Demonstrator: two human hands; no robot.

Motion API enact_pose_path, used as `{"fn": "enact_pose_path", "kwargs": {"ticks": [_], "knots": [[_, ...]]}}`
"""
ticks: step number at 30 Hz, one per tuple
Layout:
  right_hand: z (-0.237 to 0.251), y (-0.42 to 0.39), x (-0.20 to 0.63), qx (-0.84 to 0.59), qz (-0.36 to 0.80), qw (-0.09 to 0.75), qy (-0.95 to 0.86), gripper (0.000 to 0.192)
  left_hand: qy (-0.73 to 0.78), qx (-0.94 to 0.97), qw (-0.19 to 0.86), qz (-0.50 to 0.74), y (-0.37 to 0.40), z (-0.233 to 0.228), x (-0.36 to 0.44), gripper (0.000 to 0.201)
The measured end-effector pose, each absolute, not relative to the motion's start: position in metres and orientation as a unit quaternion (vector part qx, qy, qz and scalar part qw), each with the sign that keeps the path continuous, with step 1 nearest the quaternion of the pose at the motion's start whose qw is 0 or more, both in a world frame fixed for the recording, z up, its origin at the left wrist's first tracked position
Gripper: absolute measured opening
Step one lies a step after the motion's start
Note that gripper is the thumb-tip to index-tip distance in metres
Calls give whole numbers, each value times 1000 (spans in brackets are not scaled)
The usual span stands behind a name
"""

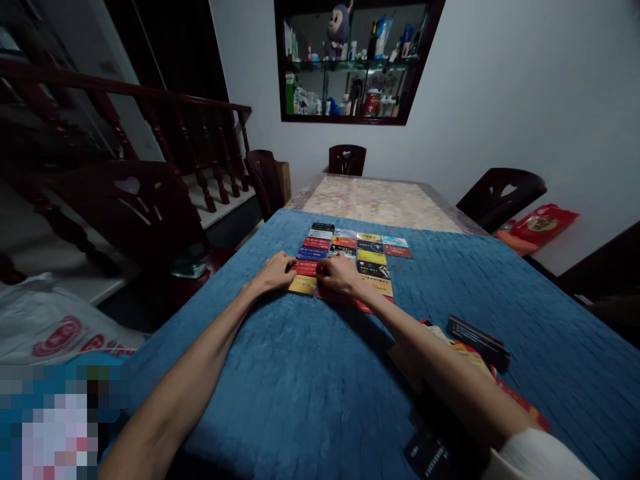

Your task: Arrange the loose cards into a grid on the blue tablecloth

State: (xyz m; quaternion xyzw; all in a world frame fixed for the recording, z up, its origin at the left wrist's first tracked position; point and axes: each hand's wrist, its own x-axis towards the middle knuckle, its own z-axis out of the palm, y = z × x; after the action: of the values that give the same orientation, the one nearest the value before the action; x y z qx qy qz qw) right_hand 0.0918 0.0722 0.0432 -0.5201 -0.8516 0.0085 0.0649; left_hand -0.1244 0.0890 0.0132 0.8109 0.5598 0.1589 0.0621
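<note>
Overlapping cards lie in columns on the blue cloth (pixel 230 400). My left hand (pixel 277 273) has its fingertips bent onto the left end of a red card (pixel 305 268) in the leftmost column. At that card's right end, the curled fingers of my right hand (pixel 341 272) grip it and cover part of the neighbouring column. Just above is a blue card (pixel 312 254), and below lies a gold card (pixel 303 285). Farther right are a yellow card (pixel 371 257) and a black card (pixel 374 269). Under my right forearm, a loose pile of cards (pixel 470 353) is partly hidden.
A long black object (pixel 479 342) rests against the card pile, and a dark card (pixel 427 453) lies near the front edge. Wooden chairs (pixel 347 160) surround the table. On the left are a railing (pixel 150 100) and a white plastic bag (pixel 60 320).
</note>
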Motion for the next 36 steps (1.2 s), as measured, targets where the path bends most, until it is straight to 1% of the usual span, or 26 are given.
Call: {"fn": "enact_pose_path", "kwargs": {"ticks": [4, 11, 25, 31, 36], "knots": [[45, 73, 91, -498, -5, 55, -865, 24, 564, 810, 47, 155, 91, 12, -123, 36], [45, 77, 92, -466, -22, 40, -883, 25, 556, 810, 53, 178, 90, 13, -122, 35], [51, 74, 91, -452, -36, 28, -891, 25, 554, 811, 48, 182, 87, 15, -120, 37], [56, 73, 93, -457, -32, 27, -889, 25, 559, 807, 44, 182, 88, 18, -122, 44], [66, 68, 101, -448, -26, 36, -893, 26, 570, 801, 22, 179, 85, 21, -120, 45]]}}
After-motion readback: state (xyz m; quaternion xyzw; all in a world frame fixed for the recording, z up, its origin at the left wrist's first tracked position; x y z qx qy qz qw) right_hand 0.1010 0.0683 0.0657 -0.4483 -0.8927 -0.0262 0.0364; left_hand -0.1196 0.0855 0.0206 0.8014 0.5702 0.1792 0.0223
